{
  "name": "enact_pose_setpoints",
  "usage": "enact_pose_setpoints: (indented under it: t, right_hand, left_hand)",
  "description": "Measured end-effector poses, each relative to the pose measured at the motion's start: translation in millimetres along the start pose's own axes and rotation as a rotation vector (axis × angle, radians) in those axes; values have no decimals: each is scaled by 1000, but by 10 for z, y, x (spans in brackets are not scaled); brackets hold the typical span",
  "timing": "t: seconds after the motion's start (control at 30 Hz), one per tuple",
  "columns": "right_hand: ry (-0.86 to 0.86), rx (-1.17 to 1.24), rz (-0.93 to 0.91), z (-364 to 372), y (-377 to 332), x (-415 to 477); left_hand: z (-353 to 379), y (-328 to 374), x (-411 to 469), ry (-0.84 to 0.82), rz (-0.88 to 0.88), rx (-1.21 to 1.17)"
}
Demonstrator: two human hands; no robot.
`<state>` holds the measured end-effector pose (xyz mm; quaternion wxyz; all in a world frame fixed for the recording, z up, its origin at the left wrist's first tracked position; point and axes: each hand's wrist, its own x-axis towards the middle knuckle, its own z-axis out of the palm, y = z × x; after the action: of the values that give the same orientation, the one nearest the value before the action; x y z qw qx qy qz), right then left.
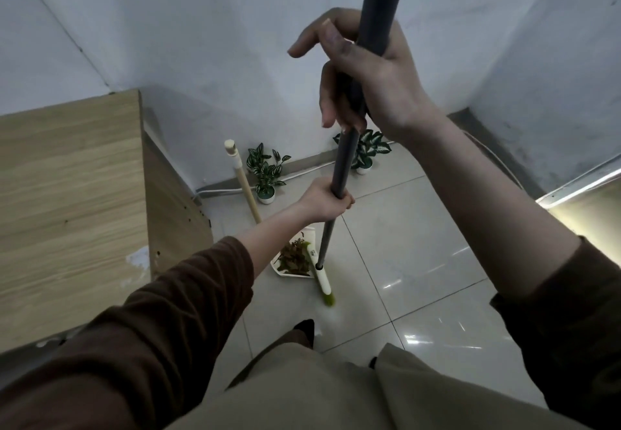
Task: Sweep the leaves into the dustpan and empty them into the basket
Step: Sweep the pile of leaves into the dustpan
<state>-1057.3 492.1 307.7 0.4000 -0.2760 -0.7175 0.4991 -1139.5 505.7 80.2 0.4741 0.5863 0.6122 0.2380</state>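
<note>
Leaves (295, 258), reddish and green, lay heaped in the white dustpan (276, 264) on the floor, well below the left hand (327, 202) and a little to its left in the view, far from either hand.

Pale walls (201, 43) met in a corner above a glossy tiled floor (420, 261). A wooden bench (67, 194) filled the left side. The broom (342, 167) stood nearly upright in the middle, its dark grey pole running from a thick top end down to a white and green head (323, 278). That head rested on the tiles along the right edge of the dustpan, its upper end touching the leaves.

The right hand (369, 73) had hold of the thick upper part of the pole, the palm wrapped round it, several fingers hanging loosely down the shaft and one digit standing out to the left. The left hand, lower down, was closed firmly round the thin part of the pole. Both arms wore brown sleeves pushed back.

The dustpan's long cream handle (242, 179) rose tilted toward the wall. Two small potted plants (267, 169) (368, 150) stood against the skirting, one beside that handle, the other behind the pole.
</note>
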Motion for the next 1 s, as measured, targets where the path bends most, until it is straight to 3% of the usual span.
enact_pose_setpoints:
  t: [0.27, 0.47, 0.77, 1.0]
  right_hand:
    - [9, -6, -117, -184, -210, -81]
    - [-1, -71, -119, -282, -270, -95]
    - [-11, -68, 35, -186, 45, -98]
    - [-58, 22, -4, -154, 10, -32]
  left_hand:
    - [-5, 259, -93, 62, 78, 31]
    - [111, 514, 1, -3, 88, 25]
    - [294, 293, 20, -19, 9, -89]
    - [118, 101, -61, 31, -23, -62]
